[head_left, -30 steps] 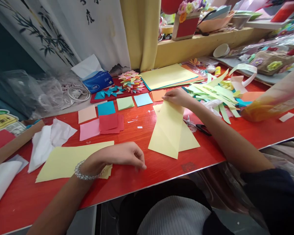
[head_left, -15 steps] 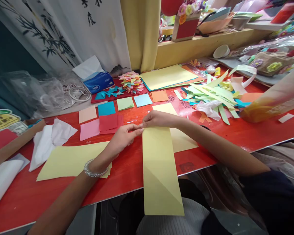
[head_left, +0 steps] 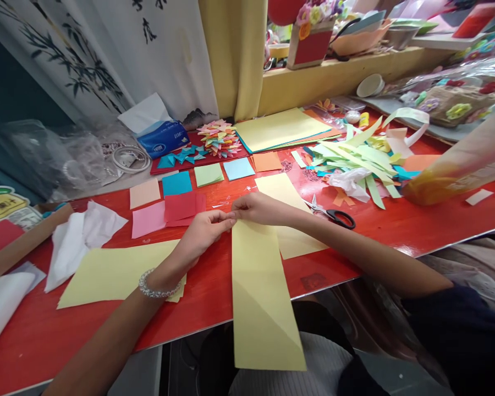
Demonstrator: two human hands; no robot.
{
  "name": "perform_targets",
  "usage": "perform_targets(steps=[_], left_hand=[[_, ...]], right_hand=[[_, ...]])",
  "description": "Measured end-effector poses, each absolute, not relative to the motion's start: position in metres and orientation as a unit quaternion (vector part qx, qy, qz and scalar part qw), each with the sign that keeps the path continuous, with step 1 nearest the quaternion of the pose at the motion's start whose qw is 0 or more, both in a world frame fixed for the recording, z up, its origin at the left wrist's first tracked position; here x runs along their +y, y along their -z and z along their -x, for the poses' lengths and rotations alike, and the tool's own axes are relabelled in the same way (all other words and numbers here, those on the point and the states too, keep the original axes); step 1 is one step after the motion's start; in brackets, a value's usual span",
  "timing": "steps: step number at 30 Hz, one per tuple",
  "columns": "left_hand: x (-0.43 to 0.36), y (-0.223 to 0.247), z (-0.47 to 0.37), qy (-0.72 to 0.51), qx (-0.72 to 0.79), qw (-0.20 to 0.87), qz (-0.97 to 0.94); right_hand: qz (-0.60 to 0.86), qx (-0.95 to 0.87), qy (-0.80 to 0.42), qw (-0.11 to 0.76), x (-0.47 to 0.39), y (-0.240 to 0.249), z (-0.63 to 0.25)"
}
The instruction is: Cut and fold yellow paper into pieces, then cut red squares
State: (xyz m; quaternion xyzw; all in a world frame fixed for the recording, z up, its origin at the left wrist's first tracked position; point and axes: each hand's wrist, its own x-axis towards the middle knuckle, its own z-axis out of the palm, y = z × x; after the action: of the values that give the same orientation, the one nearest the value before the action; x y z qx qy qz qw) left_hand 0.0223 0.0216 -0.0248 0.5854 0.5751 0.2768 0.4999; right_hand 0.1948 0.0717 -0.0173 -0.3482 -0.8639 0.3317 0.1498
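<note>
At the front centre, a long pale-yellow strip (head_left: 264,297), pinched at its upper left corner and sloping down past the near edge of the red tabletop (head_left: 212,294). On that corner, the left hand (head_left: 206,234), nearly closed, thumb against forefinger, with the paper's corner between them. Right beside it, fingertips to fingertips, the right hand (head_left: 253,209), also closed in a pinch on the corner. Under the right forearm, partly hidden, a flat yellow sheet (head_left: 278,190). Just beyond that forearm, black-handled scissors (head_left: 334,214), blades towards the sheet. Beneath the left wrist, with its clear beaded bracelet (head_left: 159,287), a yellow paper stack (head_left: 103,275). Farther back, small squares in pink (head_left: 148,219), red (head_left: 180,207), teal (head_left: 177,183), peach (head_left: 144,193), green (head_left: 208,174), light blue (head_left: 239,169) and orange (head_left: 266,161). Behind these, a blue tissue pack (head_left: 164,138), a spiky multicoloured paper cluster (head_left: 219,137) and large layered sheets (head_left: 284,129). To the right, a loose heap of paper cuttings (head_left: 355,157).
</note>
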Motion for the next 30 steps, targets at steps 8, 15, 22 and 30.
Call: perform_targets(steps=[8,15,22,30], left_hand=[[0.019,0.013,-0.025,-0.287,0.579,0.48,-0.593],[0.013,0.021,-0.029,-0.245,0.543,0.499,-0.629],[0.016,0.014,-0.025,-0.255,0.546,0.476,-0.641],[0.008,0.017,-0.031,-0.192,0.512,0.509,-0.665]], right_hand=[[0.397,-0.855,-0.264,0.205,0.065,0.016,-0.188],[0.443,-0.836,-0.211,0.243,0.087,0.018,-0.204],[0.438,-0.84,-0.208,0.243,0.092,0.013,-0.207],[0.511,-0.797,-0.138,0.291,0.122,0.008,-0.241]])
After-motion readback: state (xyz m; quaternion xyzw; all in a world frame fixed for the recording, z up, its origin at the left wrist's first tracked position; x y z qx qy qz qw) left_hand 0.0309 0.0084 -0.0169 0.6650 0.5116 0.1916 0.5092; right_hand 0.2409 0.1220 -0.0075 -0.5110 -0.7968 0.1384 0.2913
